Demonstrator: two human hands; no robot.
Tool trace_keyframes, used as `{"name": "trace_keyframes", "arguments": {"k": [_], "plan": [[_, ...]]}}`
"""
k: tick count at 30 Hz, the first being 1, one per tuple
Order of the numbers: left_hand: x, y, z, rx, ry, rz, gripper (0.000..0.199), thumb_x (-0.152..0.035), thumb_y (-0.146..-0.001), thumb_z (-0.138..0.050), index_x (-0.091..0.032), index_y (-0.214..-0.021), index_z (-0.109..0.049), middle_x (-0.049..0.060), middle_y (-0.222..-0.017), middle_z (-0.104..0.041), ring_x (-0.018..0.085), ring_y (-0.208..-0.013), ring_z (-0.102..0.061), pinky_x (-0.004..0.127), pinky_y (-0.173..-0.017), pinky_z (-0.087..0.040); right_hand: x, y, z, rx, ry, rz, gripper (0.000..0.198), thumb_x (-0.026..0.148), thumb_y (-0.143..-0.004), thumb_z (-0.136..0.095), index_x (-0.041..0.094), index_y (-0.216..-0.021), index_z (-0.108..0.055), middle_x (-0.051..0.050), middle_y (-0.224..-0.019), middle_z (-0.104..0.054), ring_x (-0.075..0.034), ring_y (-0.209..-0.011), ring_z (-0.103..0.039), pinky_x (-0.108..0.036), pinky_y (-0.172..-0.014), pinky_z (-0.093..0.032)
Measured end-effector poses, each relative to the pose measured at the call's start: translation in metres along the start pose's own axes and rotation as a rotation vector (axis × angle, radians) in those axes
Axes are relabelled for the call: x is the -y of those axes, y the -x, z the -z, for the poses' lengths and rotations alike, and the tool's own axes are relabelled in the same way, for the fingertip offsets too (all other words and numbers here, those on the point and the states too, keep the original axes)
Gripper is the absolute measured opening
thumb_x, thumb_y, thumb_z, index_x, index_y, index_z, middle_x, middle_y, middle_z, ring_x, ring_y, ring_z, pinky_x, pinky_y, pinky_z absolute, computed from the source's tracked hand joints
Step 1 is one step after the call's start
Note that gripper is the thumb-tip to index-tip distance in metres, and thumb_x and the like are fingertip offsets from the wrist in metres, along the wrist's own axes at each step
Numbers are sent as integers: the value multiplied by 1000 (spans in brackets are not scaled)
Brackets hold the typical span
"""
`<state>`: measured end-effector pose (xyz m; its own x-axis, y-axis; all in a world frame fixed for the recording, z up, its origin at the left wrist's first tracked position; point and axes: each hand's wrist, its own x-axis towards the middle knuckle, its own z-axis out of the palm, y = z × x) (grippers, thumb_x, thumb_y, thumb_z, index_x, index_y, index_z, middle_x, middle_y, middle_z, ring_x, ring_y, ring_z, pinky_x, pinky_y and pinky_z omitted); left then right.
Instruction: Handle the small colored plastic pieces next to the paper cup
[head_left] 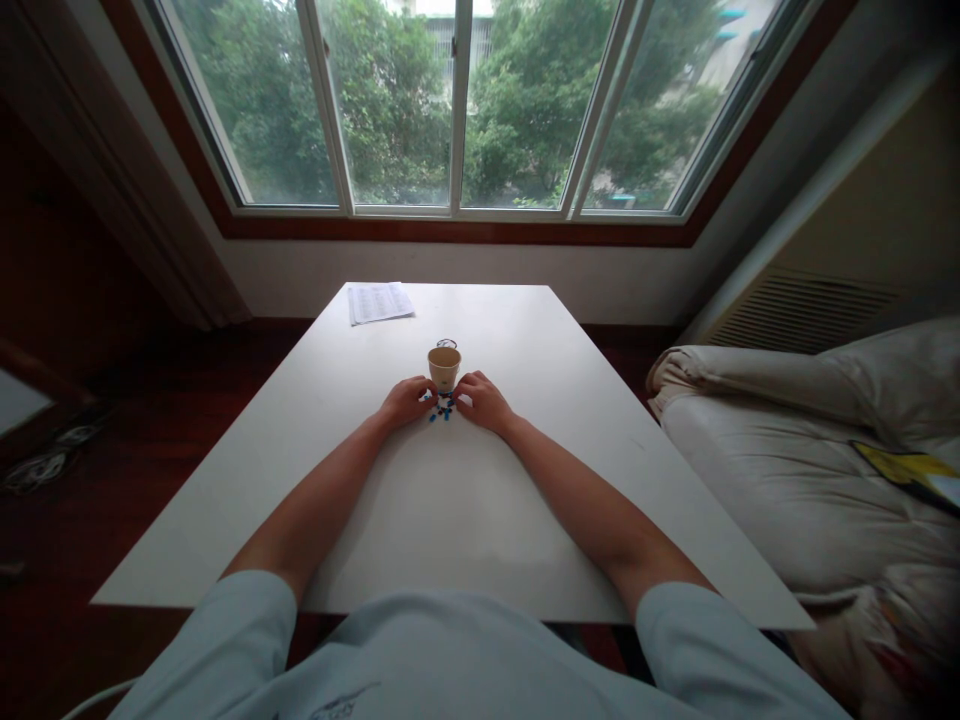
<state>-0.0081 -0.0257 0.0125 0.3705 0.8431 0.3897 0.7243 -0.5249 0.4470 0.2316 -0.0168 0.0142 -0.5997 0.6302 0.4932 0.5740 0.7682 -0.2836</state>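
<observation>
Tan, tapering and round-mouthed, a cup (445,371) stands near frame centre on the smooth white counter (450,520), small blue pieces (448,412) just below it. Left hand (409,399) and right hand (484,402) curl inward beside it; whether either grip holds anything, I cannot tell. Behind, a thin dark loop (447,343) is partly hidden.
</observation>
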Motion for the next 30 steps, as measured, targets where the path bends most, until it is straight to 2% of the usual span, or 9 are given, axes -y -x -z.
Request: {"name": "trace_keyframes", "arguments": {"k": [5,11,15,20,30], "plan": [[5,0,7,46,46,-4,18,-35,-79,-65,-22,-89,-71,-1,-77,-55,12,-67,-48,24,-63,-40,6,-2,3,81,29,15,16,23,-84,-65,24,-99,-72,-7,-108,-63,-23,-105,-48,-37,-95,-42],[5,0,13,131,77,-37,23,-31,-78,-64,-23,-98,-72,0,-82,-58,12,-70,-52,24,-66,-42,6,-2,4,95,48,-4,19,25,-85,-66,24,-104,-72,-8,-110,-63,-24,-108,-48,-37,-97,-41],[7,-1,9,124,54,-34,20,-29,-79,-63,-23,-96,-73,0,-82,-58,12,-70,-52,25,-66,-43,6,-2,4,68,56,-9,29,28,-86,-67,24,-115,-68,-8,-116,-61,-24,-109,-47,-37,-96,-42],[9,-1,4,95,30,-20,19,-30,-81,-62,-24,-94,-74,1,-84,-58,12,-70,-53,25,-67,-44,3,-2,0,85,80,-8,22,29,-87,-66,24,-107,-71,-8,-112,-61,-24,-109,-48,-38,-96,-42],[3,0,3,85,1,7,18,-30,-81,-62,-26,-92,-75,2,-85,-60,13,-70,-56,26,-66,-44,0,-1,-3,84,58,-13,21,28,-86,-67,25,-107,-73,-9,-112,-62,-25,-112,-48,-39,-97,-43]]}}
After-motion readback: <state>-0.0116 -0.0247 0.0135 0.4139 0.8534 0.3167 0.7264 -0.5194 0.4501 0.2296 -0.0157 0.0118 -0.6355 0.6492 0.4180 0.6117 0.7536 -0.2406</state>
